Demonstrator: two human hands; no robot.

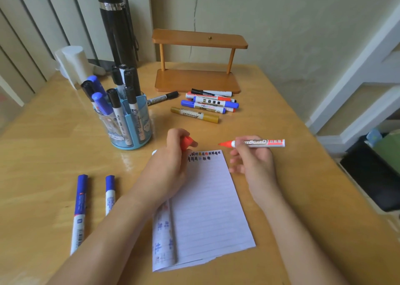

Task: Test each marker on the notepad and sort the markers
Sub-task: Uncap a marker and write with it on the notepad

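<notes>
Right hand (253, 161) grips red marker (258, 143) – long axis level, tip pointing left at cap (187, 142) pinched in left hand (171, 163), just apart, above notepad (207, 209).

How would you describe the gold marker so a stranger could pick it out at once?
Find the wooden shelf at the back of the desk. In the cluster of markers lying before it, the gold marker is nearest the notepad. Only it has gold ends; its neighbours are blue, red or black.
</notes>
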